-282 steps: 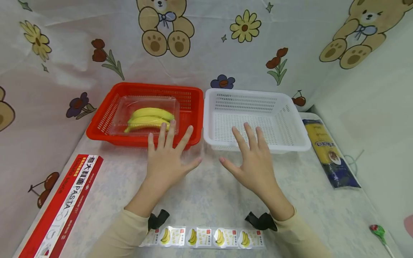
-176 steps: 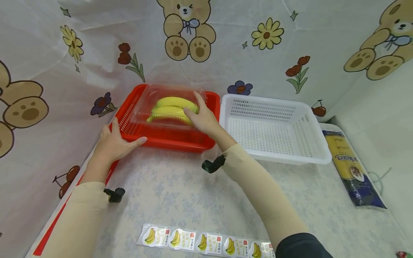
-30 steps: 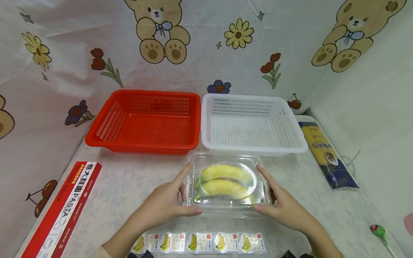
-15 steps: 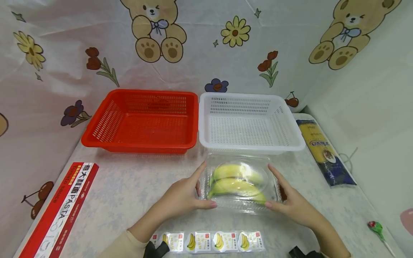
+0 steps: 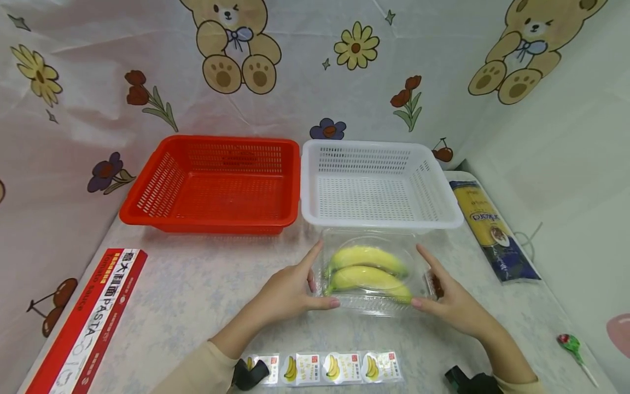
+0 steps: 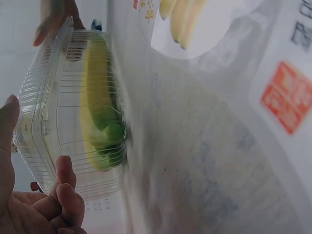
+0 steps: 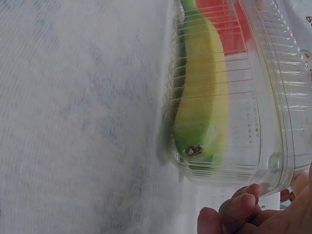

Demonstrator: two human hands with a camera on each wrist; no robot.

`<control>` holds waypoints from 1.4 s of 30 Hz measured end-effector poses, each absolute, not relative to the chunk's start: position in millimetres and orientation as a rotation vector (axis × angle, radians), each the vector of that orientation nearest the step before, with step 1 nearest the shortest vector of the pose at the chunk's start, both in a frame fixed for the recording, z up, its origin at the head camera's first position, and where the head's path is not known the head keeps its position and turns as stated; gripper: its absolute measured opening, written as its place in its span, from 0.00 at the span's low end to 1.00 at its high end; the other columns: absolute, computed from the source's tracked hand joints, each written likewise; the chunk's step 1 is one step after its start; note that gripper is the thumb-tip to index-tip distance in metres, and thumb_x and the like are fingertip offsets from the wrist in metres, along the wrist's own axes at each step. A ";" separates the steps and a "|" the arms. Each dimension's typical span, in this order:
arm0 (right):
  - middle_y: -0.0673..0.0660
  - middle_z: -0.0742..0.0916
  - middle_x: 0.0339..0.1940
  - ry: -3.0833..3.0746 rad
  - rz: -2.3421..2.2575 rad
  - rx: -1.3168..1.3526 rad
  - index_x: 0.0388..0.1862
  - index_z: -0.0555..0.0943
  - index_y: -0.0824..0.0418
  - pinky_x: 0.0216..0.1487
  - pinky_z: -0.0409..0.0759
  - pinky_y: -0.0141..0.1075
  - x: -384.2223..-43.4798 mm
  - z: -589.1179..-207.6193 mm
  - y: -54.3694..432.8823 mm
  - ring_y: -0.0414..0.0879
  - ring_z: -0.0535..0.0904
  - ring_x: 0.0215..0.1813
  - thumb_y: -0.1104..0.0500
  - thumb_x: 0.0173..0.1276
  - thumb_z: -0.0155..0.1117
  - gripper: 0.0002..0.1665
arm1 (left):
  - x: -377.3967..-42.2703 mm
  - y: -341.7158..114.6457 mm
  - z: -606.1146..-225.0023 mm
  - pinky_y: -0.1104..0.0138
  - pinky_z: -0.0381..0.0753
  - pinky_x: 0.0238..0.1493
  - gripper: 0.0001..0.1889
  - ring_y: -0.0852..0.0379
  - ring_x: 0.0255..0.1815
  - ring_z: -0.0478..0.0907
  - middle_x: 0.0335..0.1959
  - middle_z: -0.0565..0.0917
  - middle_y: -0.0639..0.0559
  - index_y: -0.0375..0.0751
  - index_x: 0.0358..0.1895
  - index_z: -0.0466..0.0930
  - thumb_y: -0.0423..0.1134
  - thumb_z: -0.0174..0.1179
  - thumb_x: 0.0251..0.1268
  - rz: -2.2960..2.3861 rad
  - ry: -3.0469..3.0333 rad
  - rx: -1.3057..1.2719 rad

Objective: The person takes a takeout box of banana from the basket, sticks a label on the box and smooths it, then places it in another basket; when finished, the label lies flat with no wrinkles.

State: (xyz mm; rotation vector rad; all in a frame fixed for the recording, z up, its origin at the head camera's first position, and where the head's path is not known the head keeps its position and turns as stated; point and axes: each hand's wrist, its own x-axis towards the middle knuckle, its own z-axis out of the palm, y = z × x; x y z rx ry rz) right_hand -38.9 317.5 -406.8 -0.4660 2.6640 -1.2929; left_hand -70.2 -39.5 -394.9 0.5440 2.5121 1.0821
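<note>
In front of you hangs a white cloth (image 5: 290, 117), somewhat creased, and it also covers your left side. On this cloth you see printed light-brown bears (image 5: 239, 68) with bluish bows, yellow flowers (image 5: 368, 41), red tulips (image 5: 138, 96) and dark red cherries (image 5: 64, 293). To your right rises a plain whitish wall (image 5: 566, 191) with a pink spot (image 5: 619, 330) near the edge of the head view. Below you, the pale surface (image 5: 197, 295) carries a faint blue-grey pattern. The light is soft, and your left side looks greyer.
</note>
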 end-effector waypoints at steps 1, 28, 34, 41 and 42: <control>0.54 0.67 0.28 2.665 -1.293 -0.462 0.83 0.41 0.43 0.25 0.67 0.34 -39.2 -406.6 318.5 0.41 0.63 0.27 0.63 0.62 0.72 0.63 | -70.3 -38.7 -395.0 0.67 0.72 0.23 0.63 0.61 0.21 0.71 0.28 0.78 0.62 0.66 0.81 0.35 0.67 0.72 0.47 1.083 2.512 0.550; 0.55 0.67 0.31 2.898 -1.035 -0.380 0.82 0.47 0.46 0.26 0.65 0.33 -31.8 -398.5 322.4 0.43 0.62 0.27 0.56 0.63 0.73 0.58 | -54.6 -25.4 -391.7 0.54 0.83 0.45 0.59 0.50 0.54 0.83 0.64 0.80 0.52 0.67 0.80 0.37 0.75 0.63 0.49 1.022 2.664 0.555; 0.52 0.68 0.27 3.028 -1.050 -0.409 0.78 0.60 0.49 0.25 0.63 0.31 -14.7 -390.7 316.0 0.37 0.61 0.25 0.60 0.57 0.77 0.53 | -26.4 -17.2 -379.6 0.56 0.83 0.47 0.49 0.55 0.53 0.83 0.66 0.78 0.53 0.64 0.80 0.44 0.70 0.60 0.59 1.069 2.702 0.733; 0.43 0.72 0.29 2.999 -1.285 -0.616 0.65 0.75 0.60 0.21 0.65 0.26 18.4 -388.1 303.7 0.36 0.65 0.22 0.72 0.49 0.77 0.42 | 5.7 -5.0 -378.0 0.75 0.68 0.24 0.37 0.71 0.25 0.67 0.26 0.74 0.62 0.64 0.72 0.59 0.65 0.61 0.63 1.117 2.604 0.915; 0.42 0.73 0.29 2.958 -1.328 -0.664 0.64 0.76 0.60 0.21 0.65 0.26 22.9 -388.9 302.3 0.35 0.65 0.22 0.74 0.49 0.76 0.41 | 8.6 -3.2 -379.7 0.76 0.66 0.23 0.35 0.72 0.24 0.65 0.26 0.73 0.63 0.64 0.71 0.61 0.64 0.61 0.63 1.115 2.591 0.939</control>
